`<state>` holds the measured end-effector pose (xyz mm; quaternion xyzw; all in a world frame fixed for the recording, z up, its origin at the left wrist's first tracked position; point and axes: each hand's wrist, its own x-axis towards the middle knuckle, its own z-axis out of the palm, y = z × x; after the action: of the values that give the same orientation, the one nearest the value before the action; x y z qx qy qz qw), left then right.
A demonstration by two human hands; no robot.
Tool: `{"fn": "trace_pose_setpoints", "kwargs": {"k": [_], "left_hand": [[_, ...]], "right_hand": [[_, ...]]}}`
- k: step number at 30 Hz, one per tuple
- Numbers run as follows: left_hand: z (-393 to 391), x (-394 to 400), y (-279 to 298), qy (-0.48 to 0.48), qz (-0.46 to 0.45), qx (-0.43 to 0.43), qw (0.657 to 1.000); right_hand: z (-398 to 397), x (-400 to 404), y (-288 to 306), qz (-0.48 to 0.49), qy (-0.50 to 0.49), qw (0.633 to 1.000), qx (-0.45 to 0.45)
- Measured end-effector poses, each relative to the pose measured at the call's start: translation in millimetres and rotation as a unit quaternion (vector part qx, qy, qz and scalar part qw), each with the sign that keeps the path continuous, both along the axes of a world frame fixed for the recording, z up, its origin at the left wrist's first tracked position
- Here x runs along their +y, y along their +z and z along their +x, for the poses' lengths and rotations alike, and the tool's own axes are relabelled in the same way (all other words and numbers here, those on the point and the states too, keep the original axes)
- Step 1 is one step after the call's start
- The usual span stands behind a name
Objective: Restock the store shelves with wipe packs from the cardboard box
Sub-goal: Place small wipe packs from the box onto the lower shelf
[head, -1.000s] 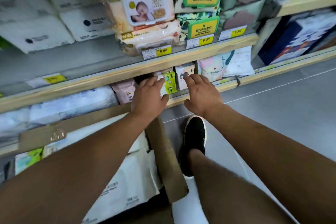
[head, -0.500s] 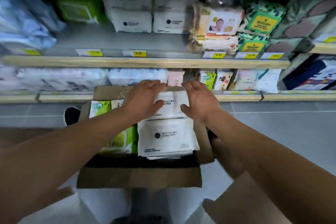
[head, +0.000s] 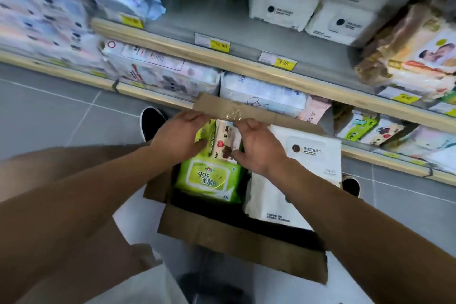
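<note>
In the cardboard box (head: 237,239), both hands, left hand (head: 179,137) and right hand (head: 259,147), seemingly pinch a small wipe pack (head: 225,140)

One cardboard box (head: 237,242) holds two green wipe packs (head: 209,177), one small cream pack (head: 225,140) between them, and two white packs (head: 313,155). Two hands (head: 180,138) reach in. Four white packs (head: 283,7) stand on the shelf (head: 222,59) above.

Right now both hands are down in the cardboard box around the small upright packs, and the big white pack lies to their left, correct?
Not quite. The head view shows both the left hand and right hand in the cardboard box around the small upright packs, but the big white pack lies to their right, not left.
</note>
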<state>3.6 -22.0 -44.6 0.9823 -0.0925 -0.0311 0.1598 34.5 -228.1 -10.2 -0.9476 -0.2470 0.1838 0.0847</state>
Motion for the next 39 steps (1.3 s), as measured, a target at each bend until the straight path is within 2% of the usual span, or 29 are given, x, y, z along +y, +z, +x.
{"fn": "trace_pose_setpoints", "kwargs": {"k": [6,10,14,18,21,26,32,34,39], "left_hand": [[33,24,-40,-0.056,0.040,0.067,0.995],[53,29,-66,-0.053,0.063,0.108,0.991],[61,31,-83,-0.035,0.083,0.132,0.987],[58,27,-94,-0.022,0.096,0.099,0.990],[60,24,-94,-0.007,0.096,0.089,0.991],[64,25,-80,0.022,0.110,0.081,0.990],[50,32,-49,0.068,-0.019,0.082,0.994],[40,33,-33,0.074,-0.039,0.077,0.994],[16,28,12,0.106,-0.074,0.039,0.991]], "right_hand": [[31,26,-42,-0.050,0.002,0.998,0.038],[49,37,-67,-0.090,-0.004,0.995,0.050],[56,41,-88,-0.153,-0.014,0.988,0.035],[53,44,-101,-0.183,-0.003,0.983,-0.031],[50,45,-102,-0.173,0.000,0.983,-0.055],[46,40,-88,-0.141,-0.017,0.990,-0.020],[32,35,-53,-0.060,-0.038,0.997,-0.005],[25,32,-38,-0.048,-0.037,0.998,-0.001],[9,15,-5,-0.007,-0.045,0.997,-0.056]]}}
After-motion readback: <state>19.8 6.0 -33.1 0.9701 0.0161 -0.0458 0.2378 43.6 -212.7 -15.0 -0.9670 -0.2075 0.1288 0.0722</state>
